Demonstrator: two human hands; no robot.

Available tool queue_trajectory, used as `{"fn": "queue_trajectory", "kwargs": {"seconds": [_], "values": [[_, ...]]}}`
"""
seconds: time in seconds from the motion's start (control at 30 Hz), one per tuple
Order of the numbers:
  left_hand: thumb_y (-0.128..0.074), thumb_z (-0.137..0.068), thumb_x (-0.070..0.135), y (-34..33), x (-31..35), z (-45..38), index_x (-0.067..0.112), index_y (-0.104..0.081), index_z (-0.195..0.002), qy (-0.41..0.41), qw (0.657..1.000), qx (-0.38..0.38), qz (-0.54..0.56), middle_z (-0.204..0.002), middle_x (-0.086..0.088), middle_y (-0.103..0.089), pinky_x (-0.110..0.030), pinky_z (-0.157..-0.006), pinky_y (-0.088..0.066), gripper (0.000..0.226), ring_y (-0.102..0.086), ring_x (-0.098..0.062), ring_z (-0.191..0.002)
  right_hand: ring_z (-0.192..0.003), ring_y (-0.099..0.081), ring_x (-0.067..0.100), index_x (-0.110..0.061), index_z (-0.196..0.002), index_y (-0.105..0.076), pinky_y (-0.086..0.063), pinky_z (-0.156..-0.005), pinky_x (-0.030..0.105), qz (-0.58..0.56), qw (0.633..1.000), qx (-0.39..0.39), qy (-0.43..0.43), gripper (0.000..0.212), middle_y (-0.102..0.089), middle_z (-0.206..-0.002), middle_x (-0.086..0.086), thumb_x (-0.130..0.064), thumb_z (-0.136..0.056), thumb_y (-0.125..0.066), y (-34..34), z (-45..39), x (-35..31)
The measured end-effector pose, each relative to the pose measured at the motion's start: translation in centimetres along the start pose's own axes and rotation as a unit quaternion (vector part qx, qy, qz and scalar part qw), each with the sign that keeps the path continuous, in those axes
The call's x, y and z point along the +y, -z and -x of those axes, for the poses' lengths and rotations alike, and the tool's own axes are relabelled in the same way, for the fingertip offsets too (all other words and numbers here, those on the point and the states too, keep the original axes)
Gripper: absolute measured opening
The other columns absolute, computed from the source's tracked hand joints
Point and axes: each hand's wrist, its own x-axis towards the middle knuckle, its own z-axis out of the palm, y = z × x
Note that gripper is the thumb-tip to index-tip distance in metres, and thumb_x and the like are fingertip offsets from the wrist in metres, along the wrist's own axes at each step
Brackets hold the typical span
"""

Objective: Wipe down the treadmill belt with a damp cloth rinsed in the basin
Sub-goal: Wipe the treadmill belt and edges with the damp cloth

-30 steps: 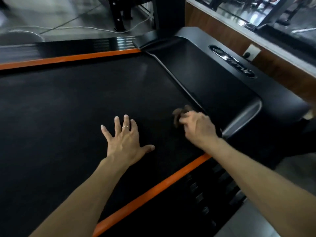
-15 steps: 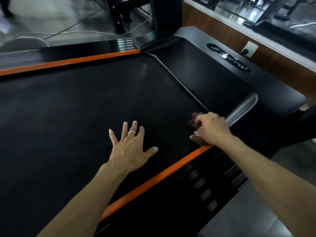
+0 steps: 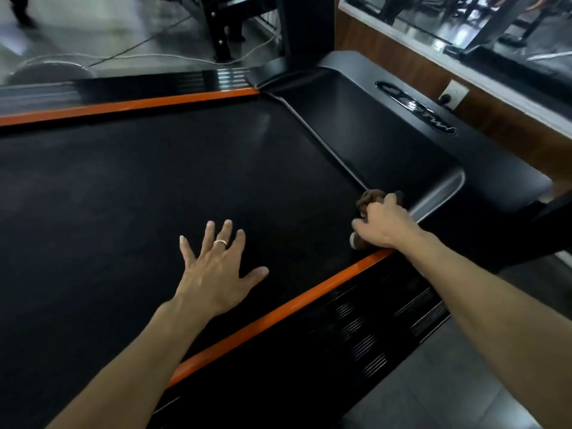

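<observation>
Gripping a bunched brown cloth (image 3: 373, 198), the right hand (image 3: 385, 226) presses the treadmill belt (image 3: 154, 181) corner; the left hand (image 3: 213, 274) lies flat, fingers spread.

You will find only one marking here: a silver logo set in a glossy black oval badge (image 3: 416, 108) on the dark grey plastic motor cover (image 3: 501, 168) at the head of the treadmill. Its stylised letters appear upside down from your position and are blurred, so you cannot read the brand. No other text, number, label or sign is legible on any surface.
</observation>
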Motion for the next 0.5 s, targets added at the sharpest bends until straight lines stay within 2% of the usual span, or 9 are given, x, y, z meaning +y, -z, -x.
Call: {"fn": "queue_trajectory", "kwargs": {"seconds": [0.03, 0.13, 0.23, 0.33, 0.43, 0.5], "values": [[-0.036, -0.091, 0.067, -0.1, -0.2, 0.2, 0.022, -0.005, -0.156, 0.002, 1.000, 0.001, 0.001, -0.163, -0.003, 0.011, -0.063, -0.115, 0.009, 0.085, 0.021, -0.025, -0.147, -0.103, -0.056, 0.039, -0.008, -0.116, -0.060, -0.044, -0.091, 0.036, -0.010, 1.000, -0.012, 0.003, 0.047, -0.043, -0.127, 0.023, -0.041, -0.083, -0.063, -0.2, 0.7, -0.5], [-0.035, -0.091, 0.067, -0.1, -1.0, 0.6, 0.021, -0.006, -0.156, 0.011, 1.000, 0.020, 0.006, -0.163, -0.003, 0.010, -0.063, -0.115, 0.009, 0.085, 0.021, -0.025, -0.147, -0.099, -0.060, 0.034, -0.016, -0.107, -0.064, -0.048, -0.082, 0.031, -0.037, 0.998, 0.031, 0.046, 0.038, -0.055, -0.114, 0.017, -0.033, -0.074, -0.072, -0.9, 3.8, -3.5], [-0.037, -0.091, 0.066, -0.1, -2.1, 0.9, 0.021, -0.007, -0.155, 0.024, 0.999, 0.041, 0.010, -0.164, -0.003, 0.008, -0.063, -0.114, 0.008, 0.084, 0.020, -0.025, -0.148, -0.104, -0.058, 0.034, -0.021, -0.119, -0.061, -0.048, -0.093, 0.036, -0.094, 0.979, 0.077, 0.163, 0.040, -0.050, -0.122, 0.013, -0.013, -0.079, -0.062, -3.2, 6.4, -9.6], [-0.038, -0.091, 0.065, -0.1, -3.9, 2.1, 0.022, -0.007, -0.155, 0.050, 0.998, 0.045, 0.007, -0.164, -0.003, 0.008, -0.063, -0.115, 0.007, 0.084, 0.020, -0.025, -0.147, -0.108, -0.056, 0.031, -0.021, -0.122, -0.062, -0.047, -0.095, 0.036, -0.120, 0.953, 0.075, 0.268, 0.041, -0.049, -0.126, 0.011, -0.008, -0.083, -0.056, -3.5, 7.9, -13.1], [-0.038, -0.090, 0.067, 0.1, -5.4, 3.6, 0.022, -0.005, -0.156, 0.081, 0.995, 0.054, 0.016, -0.163, -0.003, 0.010, -0.061, -0.115, 0.008, 0.086, 0.023, -0.024, -0.146, -0.102, -0.061, 0.029, -0.027, -0.116, -0.068, -0.047, -0.089, 0.029, -0.146, 0.946, 0.112, 0.265, 0.043, -0.056, -0.119, 0.008, -0.010, -0.076, -0.063, -1.5, 5.5, -11.1], [-0.039, -0.088, 0.069, 0.3, -6.1, 4.3, 0.023, -0.001, -0.156, 0.104, 0.993, 0.053, 0.028, -0.163, -0.003, 0.013, -0.060, -0.115, 0.010, 0.090, 0.025, -0.024, -0.146, -0.098, -0.062, 0.035, -0.022, -0.115, -0.067, -0.050, -0.087, 0.035, -0.112, 0.958, 0.147, 0.219, 0.040, -0.055, -0.118, 0.013, -0.011, -0.077, -0.066, -0.5, 2.1, -9.5]]}}
